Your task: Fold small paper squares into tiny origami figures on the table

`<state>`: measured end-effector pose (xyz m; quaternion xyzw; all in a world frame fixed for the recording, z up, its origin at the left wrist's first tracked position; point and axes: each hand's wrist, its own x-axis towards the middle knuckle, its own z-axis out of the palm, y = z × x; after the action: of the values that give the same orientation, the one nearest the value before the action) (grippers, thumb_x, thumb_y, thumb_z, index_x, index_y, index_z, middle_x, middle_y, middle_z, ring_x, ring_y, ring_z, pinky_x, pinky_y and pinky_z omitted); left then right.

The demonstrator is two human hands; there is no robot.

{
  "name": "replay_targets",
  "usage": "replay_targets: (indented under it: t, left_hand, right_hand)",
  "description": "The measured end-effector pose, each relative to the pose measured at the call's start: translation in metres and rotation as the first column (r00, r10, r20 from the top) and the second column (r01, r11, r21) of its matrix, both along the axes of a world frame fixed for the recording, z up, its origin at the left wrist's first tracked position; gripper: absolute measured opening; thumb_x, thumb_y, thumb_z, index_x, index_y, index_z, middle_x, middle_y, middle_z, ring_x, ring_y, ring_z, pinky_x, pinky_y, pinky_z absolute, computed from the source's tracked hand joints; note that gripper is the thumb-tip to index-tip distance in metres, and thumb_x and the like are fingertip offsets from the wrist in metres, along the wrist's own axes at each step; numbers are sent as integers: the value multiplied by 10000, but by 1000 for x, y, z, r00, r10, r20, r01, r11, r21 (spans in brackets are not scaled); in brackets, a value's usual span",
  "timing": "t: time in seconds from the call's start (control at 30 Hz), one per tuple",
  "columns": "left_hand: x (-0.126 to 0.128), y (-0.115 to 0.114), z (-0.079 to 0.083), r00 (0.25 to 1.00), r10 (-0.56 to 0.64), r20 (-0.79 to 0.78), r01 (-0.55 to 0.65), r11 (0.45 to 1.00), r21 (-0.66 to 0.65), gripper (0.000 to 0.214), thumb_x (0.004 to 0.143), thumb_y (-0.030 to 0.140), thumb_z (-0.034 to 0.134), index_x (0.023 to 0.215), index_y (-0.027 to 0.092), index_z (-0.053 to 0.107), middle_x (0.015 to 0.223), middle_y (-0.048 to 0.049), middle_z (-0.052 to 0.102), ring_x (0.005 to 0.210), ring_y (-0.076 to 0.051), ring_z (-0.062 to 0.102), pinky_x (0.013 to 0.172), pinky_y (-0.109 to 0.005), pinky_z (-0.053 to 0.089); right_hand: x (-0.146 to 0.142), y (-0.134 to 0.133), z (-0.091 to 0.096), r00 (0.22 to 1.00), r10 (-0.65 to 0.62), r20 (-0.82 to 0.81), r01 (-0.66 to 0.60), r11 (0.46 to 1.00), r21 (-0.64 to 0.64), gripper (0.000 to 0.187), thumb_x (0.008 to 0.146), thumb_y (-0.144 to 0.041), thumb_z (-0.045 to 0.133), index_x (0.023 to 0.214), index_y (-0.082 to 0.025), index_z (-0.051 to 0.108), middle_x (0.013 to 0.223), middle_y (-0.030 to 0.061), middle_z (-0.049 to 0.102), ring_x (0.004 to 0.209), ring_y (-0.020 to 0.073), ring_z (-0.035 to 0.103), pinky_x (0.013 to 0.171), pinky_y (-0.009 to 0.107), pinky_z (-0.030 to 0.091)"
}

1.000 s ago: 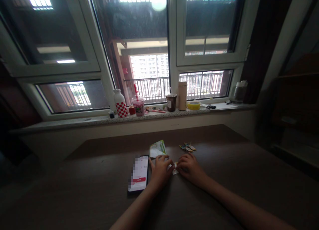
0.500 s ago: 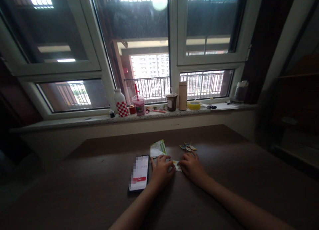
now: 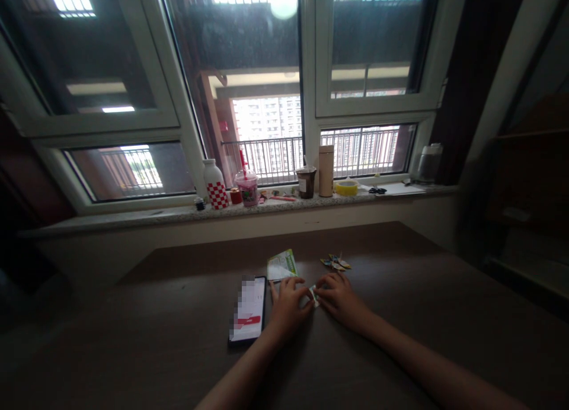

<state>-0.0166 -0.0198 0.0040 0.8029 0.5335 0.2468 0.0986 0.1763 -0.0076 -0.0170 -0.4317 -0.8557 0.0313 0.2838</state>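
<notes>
A small piece of printed paper [image 3: 315, 295] lies between my two hands, low on the table top. My left hand [image 3: 290, 300] is closed with its fingertips on the paper's left side. From the right, my right hand [image 3: 341, 297] pinches the paper's other side, and its fingers hide part of it. Just beyond my left hand is a green and white printed sheet [image 3: 282, 265]. Behind my right hand sits a small folded paper piece [image 3: 336, 262] with several points, in yellow, blue and white. A phone [image 3: 249, 309] with a lit screen lies left of my left hand.
The brown table [image 3: 178, 303] reaches towards a stone window sill [image 3: 178, 213]. Along the sill stand a checked bottle [image 3: 216, 185], a pink drink cup [image 3: 248, 188], a dark cup [image 3: 306, 182], a tan flask [image 3: 326, 171], yellow tape [image 3: 347, 188] and scissors [image 3: 377, 191].
My right hand has moved slightly left, closer to my left hand. Less of the small paper shows, and it now appears narrower with some green on it. The phone and folded piece stay put.
</notes>
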Motion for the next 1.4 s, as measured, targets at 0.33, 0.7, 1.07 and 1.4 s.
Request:
replay_targets:
  t: [0.33, 0.7, 1.07, 1.4]
  left_hand:
    - [1, -1, 3, 1000, 20, -22, -20, 1000, 5, 124, 811, 381, 664, 890, 314, 732, 1287, -24, 597, 1278, -290, 429, 1117, -693, 1]
    - [0, -1, 2, 997, 43, -57, -43, 999, 2, 147, 813, 416, 657, 901, 328, 735, 1302, -25, 580, 1282, -298, 416, 1102, -705, 24]
    - [0, -2, 2, 998, 49, -39, -50, 998, -29, 169, 808, 436, 646, 926, 338, 719, 1302, -25, 572, 1289, -310, 407, 1088, -725, 40]
    - [0, -1, 0, 998, 64, -11, -64, 998, -13, 195, 798, 422, 662, 965, 334, 710, 1307, -40, 566, 1291, -301, 418, 1089, -724, 51]
  right_hand:
    - [4, 7, -7, 988, 48, -147, -45, 999, 21, 114, 834, -203, 655, 858, -280, 735, 1003, 13, 749, 1132, 248, 582, 1100, 583, 232]
    - [11, 7, 5, 992, 99, -77, -100, 995, -11, 162, 798, -205, 680, 895, -318, 742, 1047, -5, 746, 1177, 257, 550, 1095, 579, 247]
    - [15, 6, 15, 987, 148, -58, -149, 989, -10, 135, 791, -186, 685, 853, -295, 734, 1052, -10, 743, 1200, 251, 537, 1114, 562, 254]
    - [21, 11, 8, 984, 171, -50, -172, 985, -4, 301, 819, -209, 663, 1083, -346, 708, 1088, -5, 741, 1213, 256, 533, 1122, 578, 240]
